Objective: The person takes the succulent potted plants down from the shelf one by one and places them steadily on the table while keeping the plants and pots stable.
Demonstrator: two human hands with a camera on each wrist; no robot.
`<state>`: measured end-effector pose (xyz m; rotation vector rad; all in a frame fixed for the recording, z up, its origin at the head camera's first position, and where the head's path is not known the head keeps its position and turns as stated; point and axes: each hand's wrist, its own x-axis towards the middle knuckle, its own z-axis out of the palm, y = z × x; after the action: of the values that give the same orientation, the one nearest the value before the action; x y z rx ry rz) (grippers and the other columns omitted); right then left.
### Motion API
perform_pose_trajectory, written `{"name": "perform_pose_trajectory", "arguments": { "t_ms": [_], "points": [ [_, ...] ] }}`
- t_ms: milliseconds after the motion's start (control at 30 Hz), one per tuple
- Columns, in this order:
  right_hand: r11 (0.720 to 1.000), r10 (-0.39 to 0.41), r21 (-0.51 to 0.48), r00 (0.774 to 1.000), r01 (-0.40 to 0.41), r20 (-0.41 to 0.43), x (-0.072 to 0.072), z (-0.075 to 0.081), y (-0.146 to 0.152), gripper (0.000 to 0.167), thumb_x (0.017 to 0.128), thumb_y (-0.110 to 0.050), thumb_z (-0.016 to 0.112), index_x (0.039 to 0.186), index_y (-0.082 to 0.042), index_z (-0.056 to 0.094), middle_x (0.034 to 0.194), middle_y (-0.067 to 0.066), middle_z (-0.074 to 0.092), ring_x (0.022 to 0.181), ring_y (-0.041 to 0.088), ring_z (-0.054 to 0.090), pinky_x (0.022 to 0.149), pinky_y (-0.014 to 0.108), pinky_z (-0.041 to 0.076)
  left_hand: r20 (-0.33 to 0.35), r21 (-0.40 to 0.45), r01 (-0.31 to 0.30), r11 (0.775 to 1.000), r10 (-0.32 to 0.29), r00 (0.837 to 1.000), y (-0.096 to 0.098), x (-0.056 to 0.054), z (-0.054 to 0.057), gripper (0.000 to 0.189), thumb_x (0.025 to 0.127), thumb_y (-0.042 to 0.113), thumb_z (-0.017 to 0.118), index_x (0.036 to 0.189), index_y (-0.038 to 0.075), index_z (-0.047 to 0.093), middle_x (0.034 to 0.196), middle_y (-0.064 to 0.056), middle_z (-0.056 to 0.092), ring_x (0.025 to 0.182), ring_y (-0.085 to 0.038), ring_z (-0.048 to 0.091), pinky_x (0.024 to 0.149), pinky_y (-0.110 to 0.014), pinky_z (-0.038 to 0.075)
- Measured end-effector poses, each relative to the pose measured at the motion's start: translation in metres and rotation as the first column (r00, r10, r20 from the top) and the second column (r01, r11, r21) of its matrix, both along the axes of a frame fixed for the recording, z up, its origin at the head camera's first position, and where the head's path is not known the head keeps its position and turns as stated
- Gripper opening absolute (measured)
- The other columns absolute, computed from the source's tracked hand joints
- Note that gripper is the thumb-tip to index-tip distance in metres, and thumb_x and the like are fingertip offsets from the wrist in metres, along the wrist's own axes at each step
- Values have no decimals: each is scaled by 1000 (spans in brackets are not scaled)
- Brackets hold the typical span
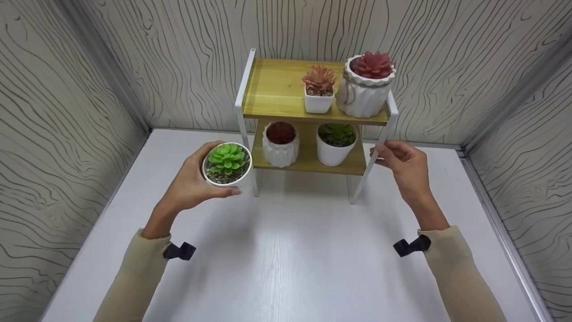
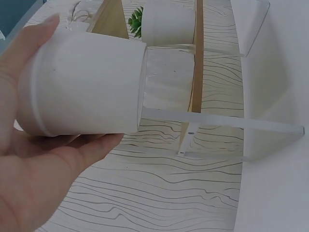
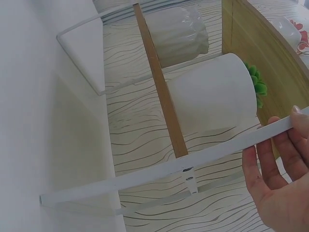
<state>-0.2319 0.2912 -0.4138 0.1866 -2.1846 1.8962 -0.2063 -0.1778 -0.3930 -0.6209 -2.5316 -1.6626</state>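
My left hand grips a round white pot with a green succulent, held up just left of a two-tier wooden shelf. In the left wrist view the thumb and fingers curl around the pot's smooth white side. My right hand pinches the white metal leg at the shelf's right side between thumb and fingers. On the top tier stand a small square pot with a pinkish succulent and a larger ribbed white pot with a red succulent.
The lower tier carries a ribbed white pot with a dark red succulent and a smooth white pot with a green plant. The shelf stands on a white table. Wood-grain patterned panels enclose the back and both sides.
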Motion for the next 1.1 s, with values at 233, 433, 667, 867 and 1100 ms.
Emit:
{"name": "perform_pose_trajectory", "arguments": {
  "t_ms": [233, 433, 667, 867, 1100],
  "points": [
    [1000, -9, -29, 1000, 9, -14, -1, 1, 1, 33, 99, -23, 75, 114, 6, 71, 100, 0, 81, 100, 15, 78, 89, 26, 63, 4, -10, -44, 999, 44, 999, -10, -6, -16, 102, 67, 13, 100, 153, 8, 46, 146, -9, 59, 136, -27, 56, 115, -52, 48],
    [1000, -6, -26, 1000, 6, -13, -2, -1, 0, 28, 99, -23, 74, 113, 2, 73, 100, 3, 81, 99, 15, 78, 89, 27, 64, 25, -21, -93, 995, 93, 995, -21, -13, -32, 99, 71, 16, 98, 154, 7, 45, 150, -12, 56, 140, -30, 53, 117, -56, 46],
    [1000, 0, -24, 1000, 0, -13, -2, -2, 0, 41, 99, -23, 75, 118, 12, 67, 102, 6, 81, 101, 19, 78, 90, 27, 63, 82, -18, -166, 986, 167, 982, -30, -23, -49, 100, 73, 23, 99, 156, 10, 44, 153, -11, 54, 143, -31, 50, 118, -56, 46],
    [999, 5, -37, 1000, -5, -7, -2, -2, 0, 42, 99, -23, 74, 119, 13, 67, 99, 0, 81, 99, 13, 78, 90, 27, 63, 92, 8, -201, 980, 199, 976, -34, -32, -61, 97, 74, 23, 98, 154, 9, 45, 152, -11, 54, 143, -30, 50, 120, -55, 44],
    [999, 5, -44, 1000, -5, -13, -1, -4, 1, 39, 99, -22, 74, 118, 12, 67, 101, 3, 81, 99, 13, 77, 90, 27, 63, 115, -3, -235, 972, 234, 965, -35, -34, -70, 98, 74, 22, 97, 155, 7, 44, 153, -15, 53, 144, -33, 50, 120, -57, 43]
  ]
}}
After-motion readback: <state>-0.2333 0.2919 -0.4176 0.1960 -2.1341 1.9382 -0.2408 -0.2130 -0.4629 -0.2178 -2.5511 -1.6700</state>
